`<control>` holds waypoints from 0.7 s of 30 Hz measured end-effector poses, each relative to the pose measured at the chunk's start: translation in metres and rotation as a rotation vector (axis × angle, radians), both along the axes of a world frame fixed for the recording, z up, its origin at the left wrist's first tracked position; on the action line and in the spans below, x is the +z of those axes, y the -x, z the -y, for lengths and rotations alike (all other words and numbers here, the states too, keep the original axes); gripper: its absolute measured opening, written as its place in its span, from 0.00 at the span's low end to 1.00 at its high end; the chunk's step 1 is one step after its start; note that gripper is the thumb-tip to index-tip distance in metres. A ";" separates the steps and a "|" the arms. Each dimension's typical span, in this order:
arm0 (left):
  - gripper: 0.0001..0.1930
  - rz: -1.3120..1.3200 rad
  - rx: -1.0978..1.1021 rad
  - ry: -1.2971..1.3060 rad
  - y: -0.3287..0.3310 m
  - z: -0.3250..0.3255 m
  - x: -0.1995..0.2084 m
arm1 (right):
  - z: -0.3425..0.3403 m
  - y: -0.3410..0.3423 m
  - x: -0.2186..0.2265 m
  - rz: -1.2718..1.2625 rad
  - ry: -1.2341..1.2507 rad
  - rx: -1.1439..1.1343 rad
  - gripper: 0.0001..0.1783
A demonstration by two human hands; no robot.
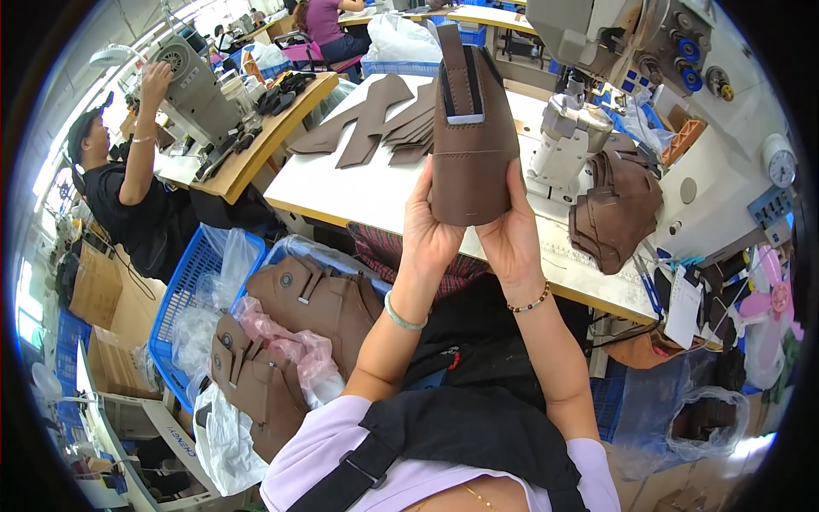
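Observation:
Both of my hands hold up a brown leather shoe upper (474, 179) over the near edge of the white table (320, 192). A strap-like tab stands at its top end, above a dark opening with a pale strip, and stitched seams cross it. My left hand (433, 224) grips its lower left side, thumb along the edge. On the lower right side, my right hand (509, 232) is closed the same way. Behind it to the left lie flat brown leather pieces (375, 128), some in an overlapping pile. The sewing machine head (563, 141) stands just to the right.
Stacked brown leather parts (610, 209) lie right of the machine, near blue-handled scissors (647, 286). Left of my lap, a blue basket (175, 320) and brown uppers (311, 299) sit with plastic bags. A co-worker (119, 188) is at another machine on the left. A pink fan (772, 299) is far right.

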State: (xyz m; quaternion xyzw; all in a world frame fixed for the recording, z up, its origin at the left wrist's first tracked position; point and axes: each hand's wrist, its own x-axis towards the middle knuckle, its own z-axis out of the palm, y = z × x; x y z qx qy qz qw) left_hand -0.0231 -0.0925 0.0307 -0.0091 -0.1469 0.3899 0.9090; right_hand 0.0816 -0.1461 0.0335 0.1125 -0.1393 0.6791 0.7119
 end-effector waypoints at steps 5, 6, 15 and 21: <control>0.14 -0.005 0.000 0.025 0.000 0.002 0.002 | -0.001 -0.001 -0.002 -0.005 0.012 -0.004 0.19; 0.14 -0.016 0.011 0.022 0.000 0.002 0.002 | -0.001 -0.002 -0.004 -0.001 0.009 0.012 0.19; 0.15 -0.007 0.035 -0.009 0.004 0.006 0.006 | -0.003 -0.003 -0.007 -0.029 -0.005 0.056 0.20; 0.17 -0.202 0.442 -0.089 0.010 0.013 0.012 | -0.002 -0.007 -0.007 -0.012 0.012 0.048 0.19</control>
